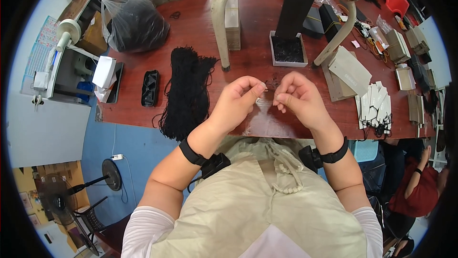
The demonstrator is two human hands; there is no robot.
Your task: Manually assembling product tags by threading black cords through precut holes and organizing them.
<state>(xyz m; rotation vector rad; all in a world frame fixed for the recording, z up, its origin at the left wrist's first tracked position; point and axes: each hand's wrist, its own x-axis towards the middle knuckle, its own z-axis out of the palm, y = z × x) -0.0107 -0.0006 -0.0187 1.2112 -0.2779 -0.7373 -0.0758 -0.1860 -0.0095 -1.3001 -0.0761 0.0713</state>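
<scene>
My left hand point(238, 101) and my right hand point(301, 97) are raised close together over the table's near edge. Thumb and forefinger are pinched on each; what they hold, if anything, is too fine to make out. Some thin dark threads point(273, 81) show just beyond the fingertips. Left of my hands lies a thick bundle of black cords point(187, 88). Ahead of my right hand stands a small white box point(273, 56) full of small black pieces. Off to the right, several white tags point(374, 103) with black strings are piled near the edge.
A pale metal stand point(220, 24) straddles the table ahead. Grey-white cards point(349, 69) lie by its right leg. Further left are a black compartmented tray point(150, 87) and a plastic bag point(136, 24) of black material. A fan point(59, 200) stands lower left; another person point(417, 189) sits at right.
</scene>
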